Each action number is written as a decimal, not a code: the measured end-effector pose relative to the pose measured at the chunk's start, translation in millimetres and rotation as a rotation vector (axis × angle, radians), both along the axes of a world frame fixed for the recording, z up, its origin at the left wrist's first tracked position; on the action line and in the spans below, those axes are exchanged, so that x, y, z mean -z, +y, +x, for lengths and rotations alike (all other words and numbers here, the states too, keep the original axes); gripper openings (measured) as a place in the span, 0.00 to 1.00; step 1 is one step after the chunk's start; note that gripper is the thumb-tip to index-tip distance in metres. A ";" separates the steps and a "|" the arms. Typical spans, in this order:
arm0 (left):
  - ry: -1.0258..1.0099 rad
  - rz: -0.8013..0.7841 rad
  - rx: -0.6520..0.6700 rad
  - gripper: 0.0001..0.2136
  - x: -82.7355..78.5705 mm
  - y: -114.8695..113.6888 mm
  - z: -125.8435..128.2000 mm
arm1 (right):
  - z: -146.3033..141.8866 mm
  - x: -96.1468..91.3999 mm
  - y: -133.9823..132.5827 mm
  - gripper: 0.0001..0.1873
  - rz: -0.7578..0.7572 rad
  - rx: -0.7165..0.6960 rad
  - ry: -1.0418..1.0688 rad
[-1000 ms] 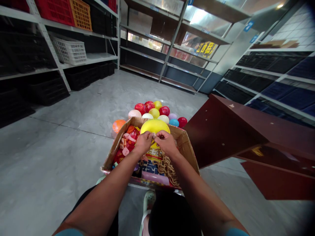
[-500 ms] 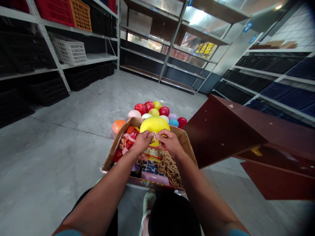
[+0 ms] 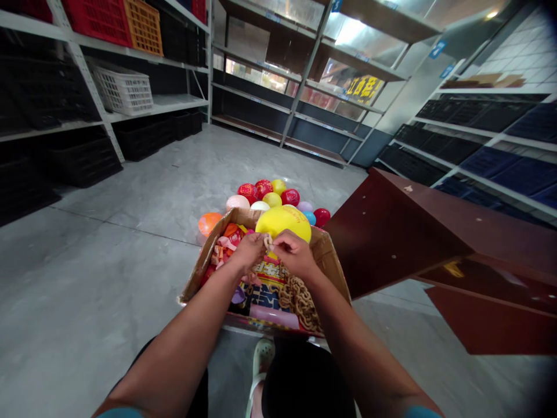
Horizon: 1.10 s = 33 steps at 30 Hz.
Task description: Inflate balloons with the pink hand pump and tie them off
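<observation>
While both hands sit close together over the cardboard box [image 3: 329,258], we observe the left hand [image 3: 250,253] pinching a small pale piece [image 3: 268,240] between its fingertips. We locate the right hand [image 3: 296,253] directly beside it, thumb and fingers drawn together at the same pale piece; whether they grip it firmly, we cannot tell. We find the yellow balloon [image 3: 284,222] inflated, just beyond the fingers, above the far part of the box. Inside the box, we identify limp balloons [image 3: 226,244] along the left side, coiled tan strands [image 3: 301,302] on the right and a lilac item [image 3: 274,315] against the near wall. Past the far wall, we note a cluster of inflated balloons [image 3: 272,200] on the grey floor [image 3: 130,261], with dark red panels [image 3: 391,232] to the right
</observation>
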<state>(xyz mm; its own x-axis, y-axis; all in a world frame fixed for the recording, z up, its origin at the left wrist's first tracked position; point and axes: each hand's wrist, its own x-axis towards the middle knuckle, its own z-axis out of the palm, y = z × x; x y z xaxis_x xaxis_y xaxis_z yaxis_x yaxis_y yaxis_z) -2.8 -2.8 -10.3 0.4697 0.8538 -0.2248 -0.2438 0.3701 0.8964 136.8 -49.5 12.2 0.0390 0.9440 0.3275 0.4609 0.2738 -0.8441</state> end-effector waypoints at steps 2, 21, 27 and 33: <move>-0.121 -0.147 0.059 0.14 -0.2 0.6 -1.1 | -0.5 3.1 0.4 0.05 0.127 -0.033 -0.147; 0.505 0.580 0.207 0.10 2.5 -10.0 0.6 | 8.0 15.8 16.8 0.07 0.103 0.349 -0.141; 0.395 0.378 0.329 0.07 7.5 -13.5 -1.2 | 11.9 31.9 19.6 0.08 0.104 0.401 -0.266; 0.400 0.364 0.127 0.09 10.7 -9.6 4.0 | 17.5 28.9 25.7 0.09 -0.031 0.363 0.065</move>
<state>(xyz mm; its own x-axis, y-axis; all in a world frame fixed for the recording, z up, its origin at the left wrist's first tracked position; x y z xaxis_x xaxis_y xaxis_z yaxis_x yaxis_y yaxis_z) 1.2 -12.4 -21.0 0.5124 0.8520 -0.1077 0.1680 0.0235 0.9855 154.3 -23.8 -16.7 0.3925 0.8744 0.2852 0.4687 0.0766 -0.8800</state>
